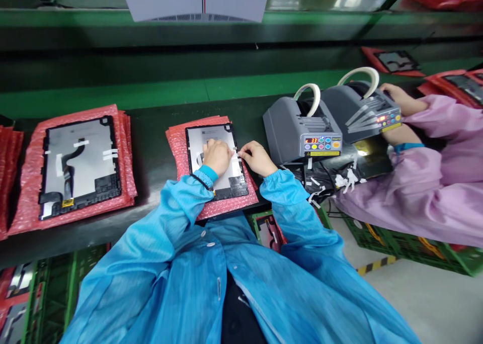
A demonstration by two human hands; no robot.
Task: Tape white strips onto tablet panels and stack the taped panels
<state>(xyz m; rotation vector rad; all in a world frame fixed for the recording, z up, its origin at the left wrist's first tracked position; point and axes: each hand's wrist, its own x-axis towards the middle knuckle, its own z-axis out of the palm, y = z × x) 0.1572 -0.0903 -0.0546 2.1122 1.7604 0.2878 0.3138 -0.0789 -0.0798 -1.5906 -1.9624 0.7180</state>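
Observation:
A tablet screen panel (221, 180) with a silver back and black frame lies on red bubble-wrap bags (206, 211) in front of me. My left hand (218, 156) rests over its middle, back upward, fingers bent and together toward the right edge. What its fingertips hold, if anything, is hidden. At that edge my right hand (258, 158) pinches thumb and forefinger on a small strip of white tape (236, 154). Other white tape shows on the panel below the fingers. Part of the panel's dark flex cable is covered by my left hand.
Left, another screen panel (88, 165) lies on stacked red bags. To the right stand two grey tape dispensers (281, 130) (334, 105), with tape scraps (349, 179) below. A co-worker's hand (402, 100) touches the farther one. Green crates (411, 246) sit under the bench.

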